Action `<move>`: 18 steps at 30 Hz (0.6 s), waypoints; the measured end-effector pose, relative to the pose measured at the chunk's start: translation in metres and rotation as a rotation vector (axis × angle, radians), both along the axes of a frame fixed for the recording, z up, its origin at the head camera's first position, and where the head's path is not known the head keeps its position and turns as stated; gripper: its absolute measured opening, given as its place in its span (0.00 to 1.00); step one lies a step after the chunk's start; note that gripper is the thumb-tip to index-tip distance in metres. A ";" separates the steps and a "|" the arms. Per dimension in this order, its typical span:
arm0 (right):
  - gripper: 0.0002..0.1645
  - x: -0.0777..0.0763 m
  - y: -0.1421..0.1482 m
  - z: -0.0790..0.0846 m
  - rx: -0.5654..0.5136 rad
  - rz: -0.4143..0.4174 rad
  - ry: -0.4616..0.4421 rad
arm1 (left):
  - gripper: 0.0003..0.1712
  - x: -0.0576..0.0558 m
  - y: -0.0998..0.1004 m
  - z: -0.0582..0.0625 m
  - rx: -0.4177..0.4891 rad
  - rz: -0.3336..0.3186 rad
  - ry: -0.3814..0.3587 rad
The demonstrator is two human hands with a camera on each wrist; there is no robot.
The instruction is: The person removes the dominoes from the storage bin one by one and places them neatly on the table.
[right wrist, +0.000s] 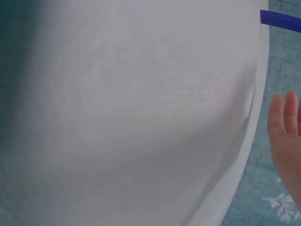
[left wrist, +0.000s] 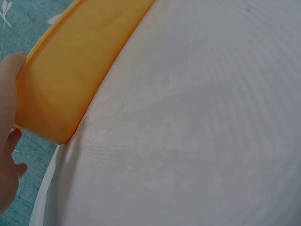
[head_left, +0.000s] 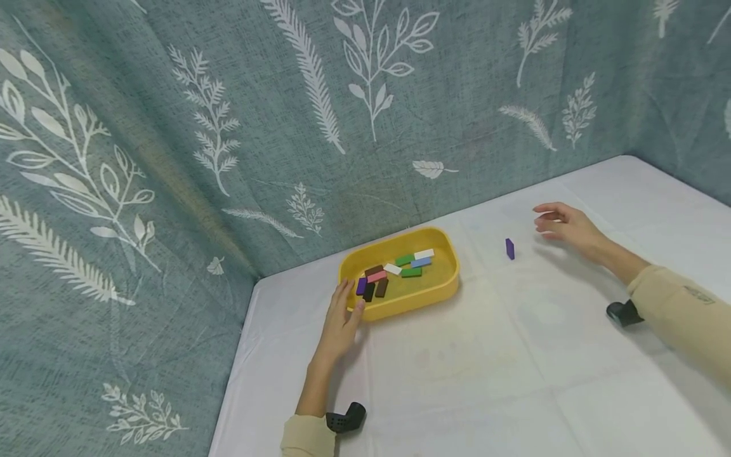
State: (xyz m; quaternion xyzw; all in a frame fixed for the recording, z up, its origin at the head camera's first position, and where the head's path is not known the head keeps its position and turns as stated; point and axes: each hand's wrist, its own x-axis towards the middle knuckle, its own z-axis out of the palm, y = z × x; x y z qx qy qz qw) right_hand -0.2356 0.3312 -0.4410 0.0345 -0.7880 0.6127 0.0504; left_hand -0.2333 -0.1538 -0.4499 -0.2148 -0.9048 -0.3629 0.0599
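A yellow tray [head_left: 412, 310] stands on the white-covered table. My left hand [head_left: 341, 327] rests at its left end, thumb by the near wall and fingers along the end wall. In the left wrist view the thumb touches the tray's side [left wrist: 70, 70], while other fingertips show beyond its corner. A purple domino-like block [head_left: 510, 249] stands upright on the cloth, right of the tray. To its right, my right hand [head_left: 573, 231] hovers with fingers extended, slightly bent and holding nothing. The right wrist view shows those fingers below the purple block [right wrist: 282, 21], apart from it.
Inside the tray lie several similar blocks, among them a pink block [head_left: 377, 277], a blue block [head_left: 421, 262], a green block [head_left: 411, 272] and a black block [head_left: 368, 292]. A leaf-patterned curtain [head_left: 365, 171] hangs behind the table and along its left side.
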 end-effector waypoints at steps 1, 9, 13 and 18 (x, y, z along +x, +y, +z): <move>0.32 0.001 0.001 -0.001 -0.011 0.005 0.014 | 0.32 0.000 0.000 0.000 0.002 -0.001 0.002; 0.26 0.008 0.001 -0.003 0.078 0.000 0.064 | 0.32 0.001 -0.001 -0.003 0.011 -0.007 0.018; 0.29 0.014 -0.003 0.001 0.129 0.000 0.046 | 0.32 0.002 -0.001 -0.004 0.007 -0.007 0.015; 0.29 0.027 -0.007 0.007 0.103 0.038 0.075 | 0.32 0.000 -0.001 0.000 0.006 -0.018 0.021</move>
